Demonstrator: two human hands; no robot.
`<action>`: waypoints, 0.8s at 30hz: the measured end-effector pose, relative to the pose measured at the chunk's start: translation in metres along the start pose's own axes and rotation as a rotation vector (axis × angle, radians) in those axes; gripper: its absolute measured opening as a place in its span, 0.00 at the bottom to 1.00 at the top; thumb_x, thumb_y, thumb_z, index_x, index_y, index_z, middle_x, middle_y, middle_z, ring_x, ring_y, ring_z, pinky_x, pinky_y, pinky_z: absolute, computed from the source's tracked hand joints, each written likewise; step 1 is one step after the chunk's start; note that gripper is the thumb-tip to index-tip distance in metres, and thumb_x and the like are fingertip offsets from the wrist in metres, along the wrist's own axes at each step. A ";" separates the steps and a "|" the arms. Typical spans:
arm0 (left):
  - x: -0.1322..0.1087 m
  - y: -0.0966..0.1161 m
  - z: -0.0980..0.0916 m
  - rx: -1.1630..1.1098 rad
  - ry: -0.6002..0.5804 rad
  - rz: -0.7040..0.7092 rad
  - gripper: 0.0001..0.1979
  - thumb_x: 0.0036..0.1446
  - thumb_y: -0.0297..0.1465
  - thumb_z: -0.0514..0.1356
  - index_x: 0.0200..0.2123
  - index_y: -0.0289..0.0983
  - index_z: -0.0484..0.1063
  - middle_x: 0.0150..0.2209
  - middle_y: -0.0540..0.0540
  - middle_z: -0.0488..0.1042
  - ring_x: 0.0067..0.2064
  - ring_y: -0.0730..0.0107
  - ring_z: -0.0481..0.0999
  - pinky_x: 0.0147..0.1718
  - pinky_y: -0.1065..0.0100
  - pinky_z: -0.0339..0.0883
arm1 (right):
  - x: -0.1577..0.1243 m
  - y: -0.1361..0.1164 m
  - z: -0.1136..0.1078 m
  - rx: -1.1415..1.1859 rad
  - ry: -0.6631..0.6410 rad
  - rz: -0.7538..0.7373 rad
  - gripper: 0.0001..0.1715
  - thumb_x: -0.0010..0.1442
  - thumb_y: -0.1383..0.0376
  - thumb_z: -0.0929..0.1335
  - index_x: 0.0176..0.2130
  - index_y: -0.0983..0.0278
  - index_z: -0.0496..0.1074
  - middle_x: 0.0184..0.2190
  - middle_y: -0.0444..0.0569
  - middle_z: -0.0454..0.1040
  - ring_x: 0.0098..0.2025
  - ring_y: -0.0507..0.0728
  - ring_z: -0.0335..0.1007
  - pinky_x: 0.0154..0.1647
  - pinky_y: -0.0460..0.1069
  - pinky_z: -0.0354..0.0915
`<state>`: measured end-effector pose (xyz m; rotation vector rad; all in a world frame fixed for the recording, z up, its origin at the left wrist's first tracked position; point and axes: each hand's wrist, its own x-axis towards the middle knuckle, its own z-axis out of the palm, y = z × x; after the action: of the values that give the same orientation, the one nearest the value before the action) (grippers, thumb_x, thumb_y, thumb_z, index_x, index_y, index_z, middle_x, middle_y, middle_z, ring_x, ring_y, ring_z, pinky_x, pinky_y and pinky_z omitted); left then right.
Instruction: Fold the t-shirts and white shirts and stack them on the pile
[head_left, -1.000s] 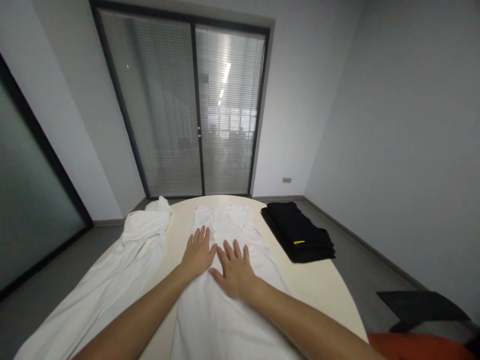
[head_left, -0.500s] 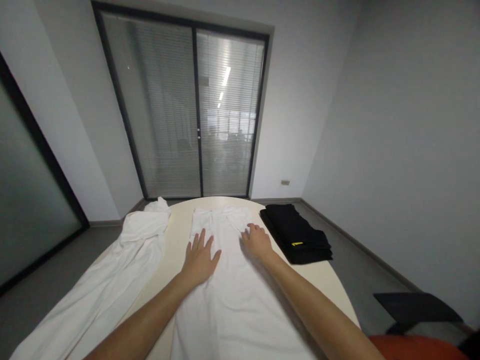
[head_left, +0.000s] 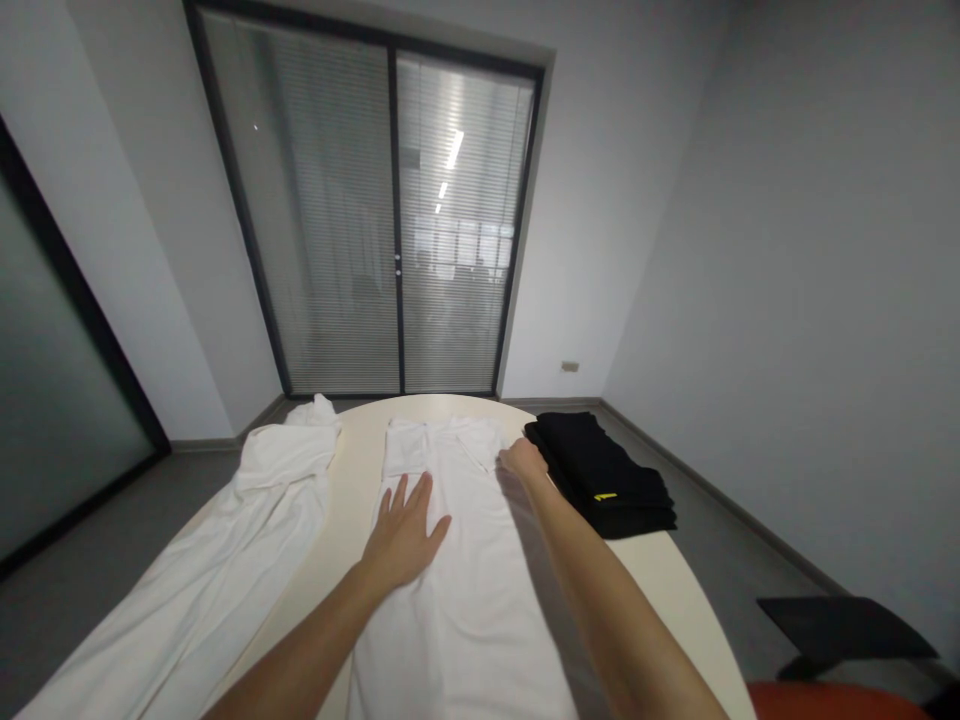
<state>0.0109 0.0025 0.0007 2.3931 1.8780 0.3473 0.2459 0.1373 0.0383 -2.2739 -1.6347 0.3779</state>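
Note:
A long white garment (head_left: 480, 570) lies stretched along the table, its far end showing folded layers and a seam. My left hand (head_left: 405, 530) rests flat on its left side with the fingers spread. At the garment's upper right edge, my right hand (head_left: 525, 460) is closed with the fingers curled under, gripping that edge; the fingertips are hidden. Just right of this hand sits a stack of folded black clothes (head_left: 600, 470) with a small yellow mark on it.
Another heap of white cloth (head_left: 285, 470) spreads over the left side of the rounded cream table (head_left: 352, 430) and hangs toward me. A chair with an orange seat (head_left: 832, 700) and black armrest (head_left: 847, 625) stands at the lower right. Glass panels with blinds (head_left: 337, 220) face me.
My right hand has moved slightly right, to the garment's edge, and its fingers have curled in. The garment's right side has drawn inward. My left hand stays flat, shifted slightly.

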 end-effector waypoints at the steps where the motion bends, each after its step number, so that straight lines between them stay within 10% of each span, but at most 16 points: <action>1: 0.000 0.000 0.000 0.006 -0.001 -0.002 0.38 0.66 0.50 0.42 0.72 0.33 0.47 0.73 0.45 0.44 0.73 0.45 0.38 0.69 0.44 0.40 | 0.001 -0.003 -0.001 0.001 -0.003 0.002 0.18 0.59 0.64 0.69 0.47 0.71 0.76 0.46 0.70 0.77 0.48 0.69 0.77 0.41 0.55 0.70; 15: -0.001 -0.003 0.002 0.043 0.027 0.000 0.36 0.66 0.50 0.44 0.71 0.37 0.53 0.73 0.43 0.44 0.73 0.46 0.40 0.69 0.43 0.41 | -0.052 -0.077 0.017 -0.135 -0.047 -0.510 0.34 0.58 0.75 0.64 0.62 0.58 0.65 0.59 0.53 0.71 0.60 0.60 0.64 0.53 0.51 0.63; 24: -0.001 -0.005 0.004 0.037 0.012 0.012 0.36 0.66 0.50 0.45 0.71 0.38 0.52 0.74 0.44 0.44 0.74 0.46 0.39 0.69 0.44 0.39 | -0.063 -0.064 0.028 -0.238 -0.141 -0.626 0.29 0.64 0.57 0.65 0.62 0.60 0.65 0.64 0.58 0.64 0.63 0.70 0.58 0.57 0.63 0.59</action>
<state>0.0067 0.0034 -0.0039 2.4325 1.8927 0.3319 0.1605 0.0993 0.0405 -1.7667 -2.4524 0.1949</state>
